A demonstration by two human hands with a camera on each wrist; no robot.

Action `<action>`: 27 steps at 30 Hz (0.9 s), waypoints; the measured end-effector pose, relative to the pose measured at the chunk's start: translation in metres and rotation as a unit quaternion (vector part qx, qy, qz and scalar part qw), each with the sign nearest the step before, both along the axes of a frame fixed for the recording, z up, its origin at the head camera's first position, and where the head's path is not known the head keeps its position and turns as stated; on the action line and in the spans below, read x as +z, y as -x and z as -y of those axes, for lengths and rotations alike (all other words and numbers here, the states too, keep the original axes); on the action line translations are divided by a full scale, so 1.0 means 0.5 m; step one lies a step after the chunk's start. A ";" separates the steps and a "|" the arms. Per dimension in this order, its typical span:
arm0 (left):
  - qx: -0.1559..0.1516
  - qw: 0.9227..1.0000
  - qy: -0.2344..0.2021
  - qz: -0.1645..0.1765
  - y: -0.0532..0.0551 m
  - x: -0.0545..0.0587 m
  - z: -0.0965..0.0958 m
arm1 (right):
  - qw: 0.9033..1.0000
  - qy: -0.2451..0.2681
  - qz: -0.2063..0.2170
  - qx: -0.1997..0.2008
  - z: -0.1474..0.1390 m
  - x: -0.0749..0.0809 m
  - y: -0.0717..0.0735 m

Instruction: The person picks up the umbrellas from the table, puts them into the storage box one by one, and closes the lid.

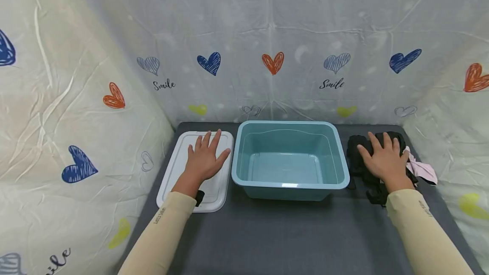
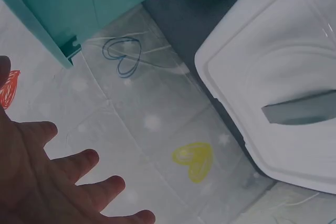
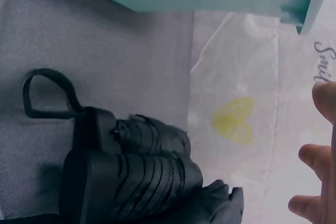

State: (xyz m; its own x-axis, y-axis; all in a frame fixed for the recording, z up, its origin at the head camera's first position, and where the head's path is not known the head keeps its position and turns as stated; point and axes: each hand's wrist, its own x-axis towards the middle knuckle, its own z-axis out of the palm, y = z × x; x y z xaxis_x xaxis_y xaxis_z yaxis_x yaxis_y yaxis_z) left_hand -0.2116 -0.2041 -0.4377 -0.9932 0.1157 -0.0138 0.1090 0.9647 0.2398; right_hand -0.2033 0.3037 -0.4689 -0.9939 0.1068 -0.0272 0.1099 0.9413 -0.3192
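Observation:
My left hand [image 1: 202,162] is held with spread fingers over a white plastic lid [image 1: 215,194] at the left of the table. In the left wrist view the fingers [image 2: 79,166] stand apart from the lid and hold nothing. My right hand [image 1: 387,162], fingers also spread, is over several black folded umbrellas [image 1: 357,160] at the right. The right wrist view shows the umbrellas [image 3: 142,177] lying side by side, one with a strap loop, and the fingertips clear of them. A light blue plastic bin [image 1: 282,169] stands between the hands; nothing shows inside it.
A pink folded fabric item [image 1: 422,169] with a dark edge lies beyond the umbrellas, partly hidden by the right hand. The dark grey table [image 1: 282,237] is bordered by a hanging sheet [image 1: 244,88] printed with hearts, at the back and both sides.

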 end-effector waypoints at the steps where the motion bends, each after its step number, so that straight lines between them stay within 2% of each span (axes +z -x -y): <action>1: -0.002 1.000 -0.002 -0.001 0.000 -0.002 -0.002 | 1.000 0.003 0.000 -0.001 -0.002 0.000 -0.001; 16: -0.032 0.998 -0.059 -0.006 -0.008 -0.016 -0.030 | 0.999 0.028 0.013 -0.014 -0.054 -0.017 -0.008; 27: -0.038 0.995 -0.094 0.010 -0.018 -0.023 -0.034 | 0.999 0.025 0.016 -0.018 -0.065 -0.027 0.004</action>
